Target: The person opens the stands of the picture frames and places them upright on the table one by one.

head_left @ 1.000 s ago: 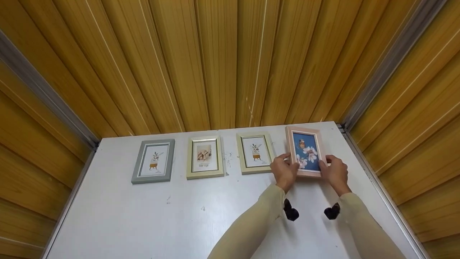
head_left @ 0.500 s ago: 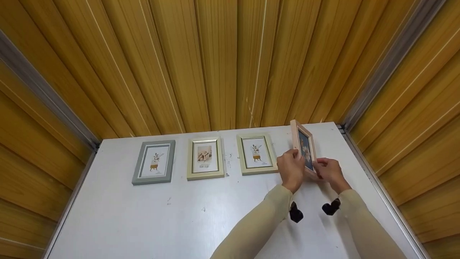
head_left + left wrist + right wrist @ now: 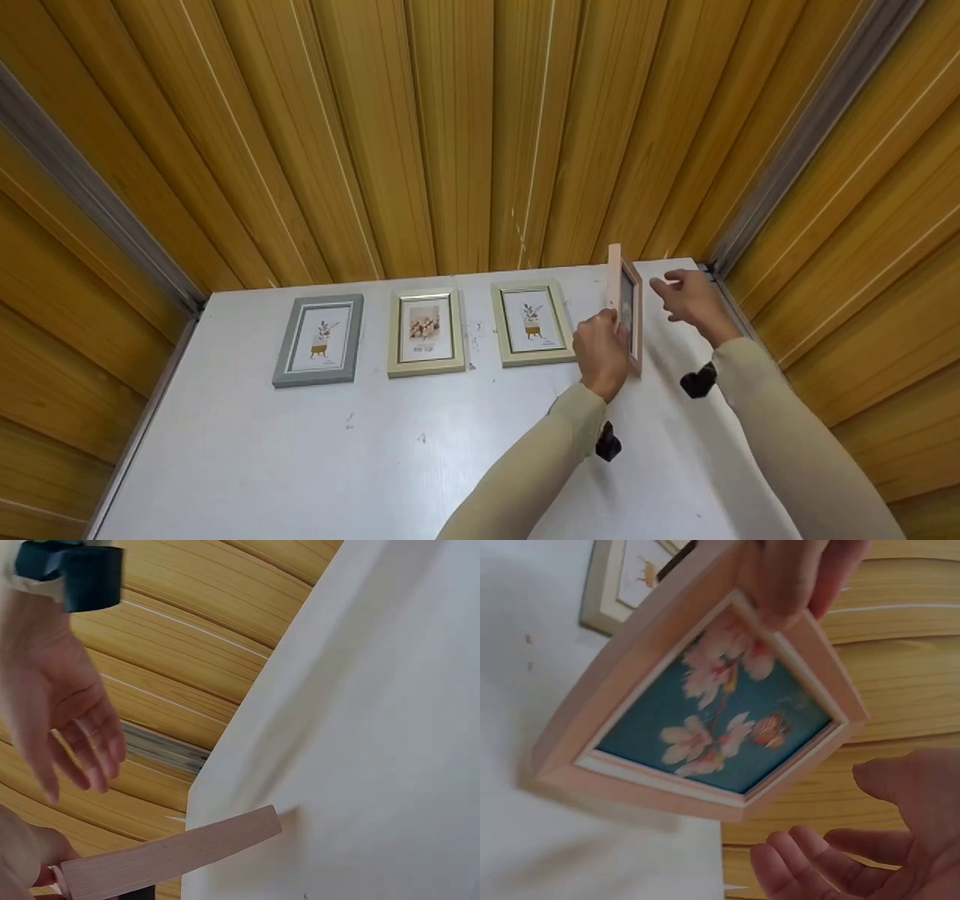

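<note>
A pink picture frame [image 3: 615, 285] with a blue floral picture [image 3: 712, 720] stands turned nearly edge-on to the head view, at the right of the white table. My left hand [image 3: 602, 352] grips its near lower part, with the thumb over the front border in the right wrist view. Apart from the frame, to its right, is my right hand [image 3: 694, 302], fingers loosely bent with nothing between them. The right wrist view has this right hand [image 3: 885, 840] beside the far end of the frame.
Left of the pink frame lie a cream frame [image 3: 568, 330] with a plant print, a second cream frame [image 3: 395, 330] with a flower print and a grey-green frame [image 3: 285, 352]. Wood-look panel walls [image 3: 465, 150] close in the table's [image 3: 337, 465] back and sides.
The pink frame has turned from facing the head view to nearly edge-on. My right hand has let go of it and moved up and away; the left hand keeps its hold.
</note>
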The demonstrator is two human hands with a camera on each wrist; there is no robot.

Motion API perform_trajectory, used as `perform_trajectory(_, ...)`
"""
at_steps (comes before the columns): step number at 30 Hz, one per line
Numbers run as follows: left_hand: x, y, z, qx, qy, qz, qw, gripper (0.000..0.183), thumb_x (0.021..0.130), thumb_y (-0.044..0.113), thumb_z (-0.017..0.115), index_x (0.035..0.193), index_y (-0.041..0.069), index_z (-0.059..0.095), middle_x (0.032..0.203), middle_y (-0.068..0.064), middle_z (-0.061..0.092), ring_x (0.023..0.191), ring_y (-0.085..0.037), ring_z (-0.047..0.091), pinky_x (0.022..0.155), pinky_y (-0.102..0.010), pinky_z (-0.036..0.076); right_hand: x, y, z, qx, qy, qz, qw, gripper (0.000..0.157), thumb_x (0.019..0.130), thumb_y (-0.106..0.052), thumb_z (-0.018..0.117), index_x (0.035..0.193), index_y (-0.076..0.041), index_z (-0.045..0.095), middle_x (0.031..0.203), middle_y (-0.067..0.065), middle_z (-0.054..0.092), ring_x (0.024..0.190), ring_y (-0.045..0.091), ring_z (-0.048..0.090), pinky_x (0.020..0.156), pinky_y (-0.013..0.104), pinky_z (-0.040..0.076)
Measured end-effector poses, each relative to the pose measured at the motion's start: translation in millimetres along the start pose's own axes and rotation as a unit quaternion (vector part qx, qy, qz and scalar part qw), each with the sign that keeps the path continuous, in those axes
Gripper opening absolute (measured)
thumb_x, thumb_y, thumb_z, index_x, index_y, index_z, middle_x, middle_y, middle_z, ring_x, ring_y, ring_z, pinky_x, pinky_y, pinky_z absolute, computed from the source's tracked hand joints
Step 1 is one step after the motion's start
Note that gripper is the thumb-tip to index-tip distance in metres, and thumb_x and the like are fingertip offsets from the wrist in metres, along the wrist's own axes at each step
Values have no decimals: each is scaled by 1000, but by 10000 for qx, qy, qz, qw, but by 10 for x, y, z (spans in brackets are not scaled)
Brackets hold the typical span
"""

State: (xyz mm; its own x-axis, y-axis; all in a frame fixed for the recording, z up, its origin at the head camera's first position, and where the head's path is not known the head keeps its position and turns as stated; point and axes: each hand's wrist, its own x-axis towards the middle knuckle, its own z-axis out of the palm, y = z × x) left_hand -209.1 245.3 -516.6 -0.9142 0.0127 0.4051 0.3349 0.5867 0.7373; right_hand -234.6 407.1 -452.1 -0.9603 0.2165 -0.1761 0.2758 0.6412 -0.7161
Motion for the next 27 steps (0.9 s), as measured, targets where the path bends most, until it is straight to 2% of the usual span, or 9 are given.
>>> perform_trajectory(5,-5,29,-8,208,79,260,9994,10,90,6,76,99,7,80,86,-1,77,72,-10,71,59,-22,54,73,-389,17,73,0,115,9999,69,106,-39,54,150,12,39,134,35,55,112,45,66,79,36,61)
perform_trajectory(10,-21,69,12,362,161,433,9983,5,89,6,76,89,10,80,76,4,73,62,-3,62,52,-18,47,125,-549,55,196,17,326,9993,67,103,-39,58,143,14,47,124,31,57,104,41,70,80,40,60)
perform_trajectory(13,-31,91,20,513,264,555,9968,7,89,6,76,86,11,79,73,5,71,59,-1,59,48,-17,44,144,-588,67,242,51,519,9983,61,102,-37,61,135,13,55,117,27,59,94,34,72,81,42,60)
perform_trajectory(17,-33,119,20,595,309,664,9955,9,89,5,74,85,12,79,72,5,71,57,-1,58,47,-17,44,161,-615,99,120,198,631,9977,55,100,-36,65,129,10,61,110,22,61,84,24,70,74,37,61)
perform_trajectory(23,-62,136,25,607,256,749,9950,5,89,8,76,88,12,79,74,5,71,58,-1,58,50,-16,45,171,-592,154,-429,426,408,9973,40,98,-30,68,115,6,71,97,18,65,74,20,66,63,32,60)
perform_trajectory(27,-85,140,29,702,236,820,9939,11,90,10,76,80,14,74,69,6,68,57,-2,56,48,-19,44,183,-551,171,-575,487,364,9965,34,98,-27,67,109,5,72,94,17,65,71,20,65,61,31,60)
